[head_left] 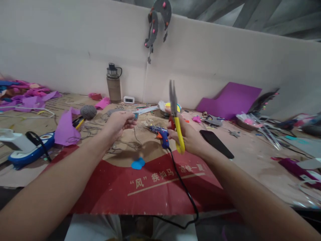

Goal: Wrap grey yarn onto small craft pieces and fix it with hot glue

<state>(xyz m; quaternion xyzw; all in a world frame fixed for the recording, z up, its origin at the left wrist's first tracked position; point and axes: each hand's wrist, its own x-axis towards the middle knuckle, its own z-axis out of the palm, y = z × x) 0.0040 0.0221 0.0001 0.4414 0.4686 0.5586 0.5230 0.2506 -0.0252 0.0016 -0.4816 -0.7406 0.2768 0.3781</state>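
My left hand [122,123] is closed in a pinch on a small grey-blue piece [135,116], too small to name. A thin grey yarn [136,135] runs below those fingers. In my right hand [184,132] is a pair of scissors [173,100] with yellow and red handles, held upright with the blades pointing up. Under and between the hands, a blue glue gun [163,136] with an orange trigger lies on the table. A blue felt piece [138,163] shows nearer to me, slightly blurred; whether it hangs from the yarn I cannot tell.
Red-and-brown cardboard [107,197] covers the table, crossed by the black cord [184,187]. A bottle [114,83], a yarn ball [88,112] and purple felt [67,129] are left. A black phone [217,144] and purple sheet [229,102] are right.
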